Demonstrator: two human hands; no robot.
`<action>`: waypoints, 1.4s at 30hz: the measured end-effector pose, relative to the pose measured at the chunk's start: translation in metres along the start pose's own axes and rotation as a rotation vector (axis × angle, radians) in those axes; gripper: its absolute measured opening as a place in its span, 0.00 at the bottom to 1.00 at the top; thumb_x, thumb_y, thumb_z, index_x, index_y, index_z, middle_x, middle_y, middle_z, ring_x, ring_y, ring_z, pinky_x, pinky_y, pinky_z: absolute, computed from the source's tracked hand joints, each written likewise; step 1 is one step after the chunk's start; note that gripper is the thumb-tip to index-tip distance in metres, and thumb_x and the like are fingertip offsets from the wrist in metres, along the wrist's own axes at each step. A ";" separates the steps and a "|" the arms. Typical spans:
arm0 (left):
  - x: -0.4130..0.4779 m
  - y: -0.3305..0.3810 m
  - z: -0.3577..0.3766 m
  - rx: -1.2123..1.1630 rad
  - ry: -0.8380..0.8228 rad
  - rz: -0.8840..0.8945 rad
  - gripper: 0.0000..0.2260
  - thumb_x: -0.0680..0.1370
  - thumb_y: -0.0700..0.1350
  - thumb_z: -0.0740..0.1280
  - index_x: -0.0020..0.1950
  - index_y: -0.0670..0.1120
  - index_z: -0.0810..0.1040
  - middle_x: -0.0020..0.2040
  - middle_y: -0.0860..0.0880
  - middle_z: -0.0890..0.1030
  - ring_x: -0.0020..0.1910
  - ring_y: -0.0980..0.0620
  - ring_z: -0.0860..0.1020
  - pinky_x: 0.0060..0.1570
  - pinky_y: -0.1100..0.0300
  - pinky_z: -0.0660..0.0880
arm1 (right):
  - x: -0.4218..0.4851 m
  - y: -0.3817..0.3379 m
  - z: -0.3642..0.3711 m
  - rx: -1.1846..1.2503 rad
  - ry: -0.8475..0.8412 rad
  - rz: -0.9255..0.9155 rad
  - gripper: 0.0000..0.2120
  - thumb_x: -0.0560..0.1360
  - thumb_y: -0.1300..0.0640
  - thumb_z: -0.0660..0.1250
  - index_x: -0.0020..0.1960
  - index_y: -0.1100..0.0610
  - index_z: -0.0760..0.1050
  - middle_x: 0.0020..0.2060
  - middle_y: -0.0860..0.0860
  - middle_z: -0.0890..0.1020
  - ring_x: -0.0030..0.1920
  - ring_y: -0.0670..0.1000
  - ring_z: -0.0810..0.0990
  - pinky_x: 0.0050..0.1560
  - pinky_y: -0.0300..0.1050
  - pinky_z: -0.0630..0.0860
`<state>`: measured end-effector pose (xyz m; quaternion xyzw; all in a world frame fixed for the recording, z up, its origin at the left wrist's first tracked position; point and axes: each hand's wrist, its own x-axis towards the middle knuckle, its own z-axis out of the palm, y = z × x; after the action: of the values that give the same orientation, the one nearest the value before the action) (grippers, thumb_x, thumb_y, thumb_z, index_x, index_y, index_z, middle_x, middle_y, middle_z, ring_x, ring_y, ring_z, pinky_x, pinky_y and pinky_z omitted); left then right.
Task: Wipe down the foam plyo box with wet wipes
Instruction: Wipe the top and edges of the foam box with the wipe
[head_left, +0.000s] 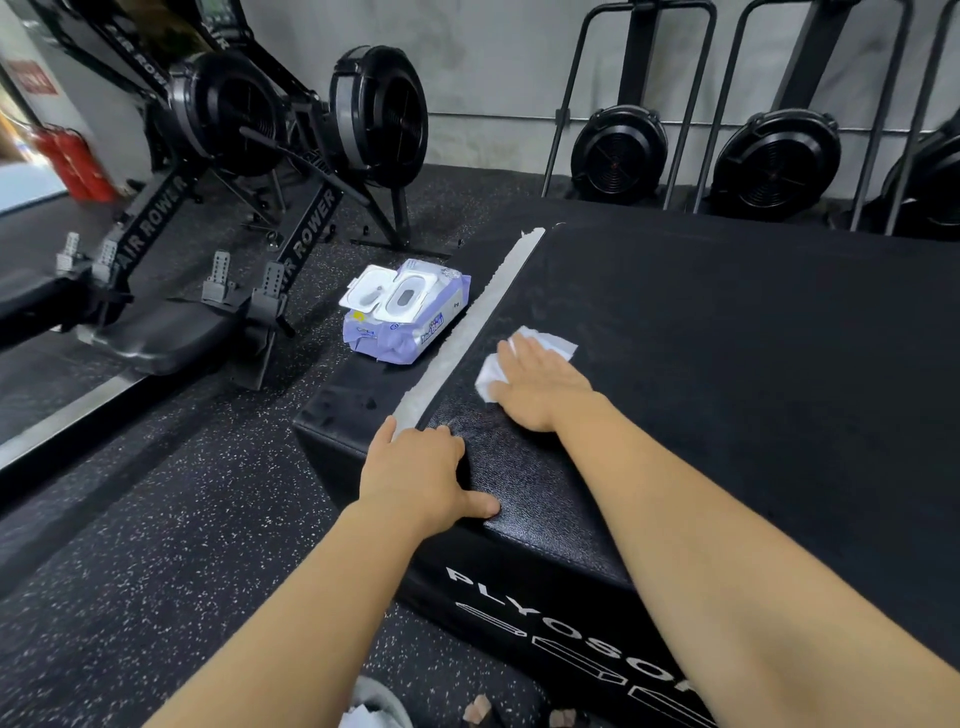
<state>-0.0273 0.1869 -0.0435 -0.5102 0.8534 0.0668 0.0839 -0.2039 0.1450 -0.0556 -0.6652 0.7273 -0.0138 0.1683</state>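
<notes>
Your forearms (753, 545) reach in from the bottom edge over the box (727, 364), which is black foam with white lettering on its near side and stands on the speckled floor (156, 545). Your right grip (540, 384) lies flat on the box top near the left edge, fingers (511, 353) straight and together, pressing a white wipe (556, 343) to the surface. Your left grip (415, 467) clamps the box's near left edge, fingers curled over the side and thumb (483, 506) laid on top. A grey strip (467, 332) runs along that edge. Just past it, a lower black block (353, 410) carries the purple pack (410, 312), its white lid flipped open. Two rowers (234, 119) stand to the left, and more fan machines (618, 150) line the wall behind the box.
</notes>
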 end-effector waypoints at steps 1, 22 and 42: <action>0.000 0.001 0.000 -0.009 -0.006 -0.001 0.37 0.69 0.70 0.66 0.72 0.50 0.69 0.72 0.51 0.69 0.72 0.52 0.65 0.74 0.51 0.42 | -0.005 0.010 -0.002 0.014 0.014 0.031 0.32 0.82 0.43 0.49 0.81 0.53 0.41 0.79 0.50 0.39 0.79 0.51 0.40 0.76 0.49 0.42; -0.012 -0.001 0.008 -0.026 -0.013 -0.007 0.38 0.75 0.67 0.61 0.78 0.49 0.57 0.79 0.50 0.56 0.76 0.54 0.57 0.75 0.52 0.44 | -0.084 -0.014 0.035 -0.114 -0.006 0.009 0.30 0.84 0.47 0.43 0.79 0.56 0.33 0.78 0.53 0.34 0.77 0.52 0.33 0.76 0.49 0.35; -0.063 0.015 0.016 -0.146 0.135 -0.007 0.25 0.79 0.40 0.57 0.75 0.57 0.63 0.64 0.56 0.77 0.66 0.53 0.71 0.64 0.59 0.55 | -0.158 -0.006 0.053 -0.091 0.087 0.279 0.32 0.83 0.46 0.43 0.79 0.62 0.37 0.78 0.58 0.40 0.78 0.58 0.38 0.76 0.55 0.43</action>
<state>-0.0097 0.2512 -0.0458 -0.5213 0.8481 0.0941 -0.0108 -0.1746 0.3085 -0.0684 -0.5632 0.8193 0.0138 0.1068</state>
